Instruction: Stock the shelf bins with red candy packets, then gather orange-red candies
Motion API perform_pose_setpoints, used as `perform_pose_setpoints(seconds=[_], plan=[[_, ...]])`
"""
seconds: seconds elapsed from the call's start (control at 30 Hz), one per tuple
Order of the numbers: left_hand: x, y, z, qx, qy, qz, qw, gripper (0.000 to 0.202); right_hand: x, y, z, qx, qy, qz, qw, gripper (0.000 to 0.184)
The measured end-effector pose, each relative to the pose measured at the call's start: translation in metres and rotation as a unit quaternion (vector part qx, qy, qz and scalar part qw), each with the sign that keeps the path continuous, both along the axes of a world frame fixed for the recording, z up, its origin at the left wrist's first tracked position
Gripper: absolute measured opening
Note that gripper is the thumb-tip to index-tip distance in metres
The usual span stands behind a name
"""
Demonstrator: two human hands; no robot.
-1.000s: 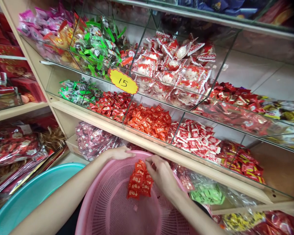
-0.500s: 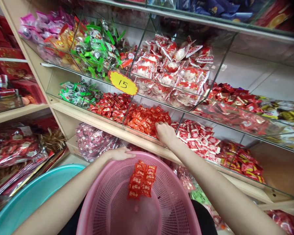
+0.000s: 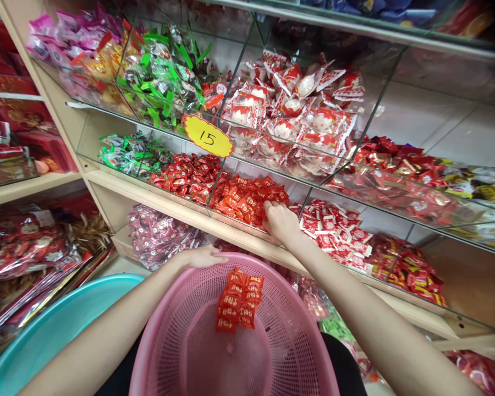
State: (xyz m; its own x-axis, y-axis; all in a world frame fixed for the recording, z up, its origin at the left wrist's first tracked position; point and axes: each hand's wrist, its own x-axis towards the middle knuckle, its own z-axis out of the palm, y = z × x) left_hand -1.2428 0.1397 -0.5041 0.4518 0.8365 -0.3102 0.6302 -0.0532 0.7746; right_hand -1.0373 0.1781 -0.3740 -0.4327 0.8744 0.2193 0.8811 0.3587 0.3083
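Observation:
My left hand (image 3: pixel 201 257) grips the far rim of a pink mesh basket (image 3: pixel 181 352) held in front of me. A small pile of orange-red wrapped candies (image 3: pixel 238 300) lies against the basket's inner far wall. My right hand (image 3: pixel 281 220) reaches into a glass shelf compartment full of the same orange-red candies (image 3: pixel 243 199), its fingers curled down into the heap at its right end. What the fingers hold is hidden.
Glass-divided shelves hold wrapped sweets: green packets (image 3: pixel 127 154), dark red candies (image 3: pixel 185 176), red-and-white candies (image 3: pixel 334 231), white-and-red packets (image 3: pixel 292 115) above. A yellow tag marked 15 (image 3: pixel 207 137) hangs on the glass. A teal basin (image 3: pixel 53 330) sits at the lower left.
A second ago my right hand was at the candies in the basket. It then went up into the orange-red candy compartment and now digs in there. My left hand has stayed on the rim.

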Motion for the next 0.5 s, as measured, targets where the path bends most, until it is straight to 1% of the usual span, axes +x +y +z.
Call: perform_pose_setpoints(seconds=[0.13, 0.23, 0.3, 0.37, 0.4, 0.47, 0.5], plan=[[0.000, 0.000, 0.000, 0.000, 0.010, -0.002, 1.000, 0.052, 0.002, -0.009, 0.006, 0.036, 0.055, 0.035, 0.997, 0.018], [0.001, -0.001, 0.002, 0.008, 0.023, 0.000, 1.000, 0.053, 0.001, -0.027, 0.015, 0.069, 0.130, 0.091, 0.985, 0.017], [0.002, -0.002, 0.006, 0.013, 0.033, -0.001, 0.999, 0.054, 0.001, -0.044, 0.016, 0.067, 0.184, 0.143, 0.970, 0.019], [0.003, -0.003, 0.010, 0.012, 0.040, -0.004, 0.999, 0.053, 0.001, -0.060, 0.008, 0.034, 0.222, 0.195, 0.955, 0.020], [0.004, -0.004, 0.012, 0.013, 0.043, -0.003, 0.999, 0.052, 0.002, -0.067, 0.000, 0.007, 0.233, 0.216, 0.948, 0.020], [0.005, -0.005, 0.014, 0.016, 0.046, 0.001, 0.999, 0.052, 0.004, -0.078, -0.024, -0.057, 0.237, 0.236, 0.941, 0.020], [0.005, -0.005, 0.014, 0.016, 0.048, 0.001, 0.999, 0.052, 0.006, -0.082, -0.038, -0.088, 0.233, 0.234, 0.940, 0.020]])
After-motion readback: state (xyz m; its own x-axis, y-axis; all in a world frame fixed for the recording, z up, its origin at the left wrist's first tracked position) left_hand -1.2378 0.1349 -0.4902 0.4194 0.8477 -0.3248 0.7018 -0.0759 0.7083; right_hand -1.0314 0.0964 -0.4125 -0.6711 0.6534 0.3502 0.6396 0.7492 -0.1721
